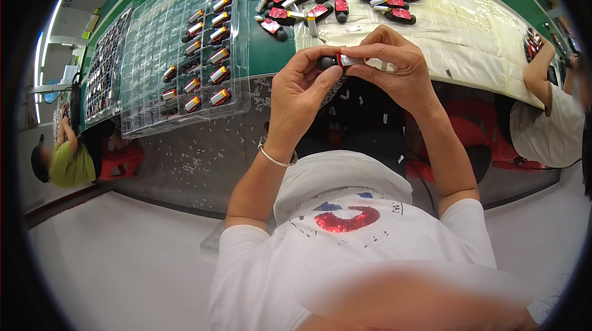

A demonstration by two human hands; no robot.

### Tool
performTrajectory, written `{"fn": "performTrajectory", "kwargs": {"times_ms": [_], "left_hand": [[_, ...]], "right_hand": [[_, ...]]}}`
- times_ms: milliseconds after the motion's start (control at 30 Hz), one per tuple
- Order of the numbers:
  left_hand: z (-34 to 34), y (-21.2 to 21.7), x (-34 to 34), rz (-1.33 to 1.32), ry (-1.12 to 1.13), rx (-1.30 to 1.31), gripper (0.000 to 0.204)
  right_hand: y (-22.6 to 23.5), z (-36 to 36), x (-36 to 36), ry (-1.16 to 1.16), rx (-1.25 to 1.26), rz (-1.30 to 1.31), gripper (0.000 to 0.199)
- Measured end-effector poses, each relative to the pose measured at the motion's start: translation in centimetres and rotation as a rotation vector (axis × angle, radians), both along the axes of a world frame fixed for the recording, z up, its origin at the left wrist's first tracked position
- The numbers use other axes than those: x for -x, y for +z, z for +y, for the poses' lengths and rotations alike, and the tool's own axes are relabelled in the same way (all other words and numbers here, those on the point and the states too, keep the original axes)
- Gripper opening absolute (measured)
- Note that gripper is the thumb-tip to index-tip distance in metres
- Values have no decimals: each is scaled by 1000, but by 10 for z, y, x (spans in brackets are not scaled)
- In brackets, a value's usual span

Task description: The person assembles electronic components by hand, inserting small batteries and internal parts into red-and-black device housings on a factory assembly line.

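In front of my chest, just off the table's near edge, a small black device with a rounded end (327, 63) is held between both hands. My left hand (302, 78) is closed around its black end, thumb and fingers pressing on it. My right hand (398, 63) pinches its silver battery-like part (353, 60) between thumb and forefinger. A red patch shows where the black and silver parts meet. Beyond my hands lies a pile of similar black devices (341, 7) with red faces and silver parts.
Left of my hands, a clear compartment tray (143, 100) holds several such devices along its right side. A fuller tray (98, 78) stands farther left. Cream padding (468, 41) covers part of the green table (271, 53). Co-workers sit at left (77, 164) and right (549, 121). White scraps litter the floor.
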State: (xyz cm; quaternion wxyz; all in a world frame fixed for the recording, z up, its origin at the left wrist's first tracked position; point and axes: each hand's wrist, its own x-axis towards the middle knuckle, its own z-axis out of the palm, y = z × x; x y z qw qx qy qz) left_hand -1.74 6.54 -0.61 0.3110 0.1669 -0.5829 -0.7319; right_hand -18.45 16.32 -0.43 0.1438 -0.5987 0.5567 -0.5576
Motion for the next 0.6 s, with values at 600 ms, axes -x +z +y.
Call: {"fn": "performTrajectory", "kwargs": {"times_ms": [600], "left_hand": [[4, -14, 6, 64, 141, 134, 20]], "right_hand": [[-2, -2, -16, -84, -7, -37, 29]]}}
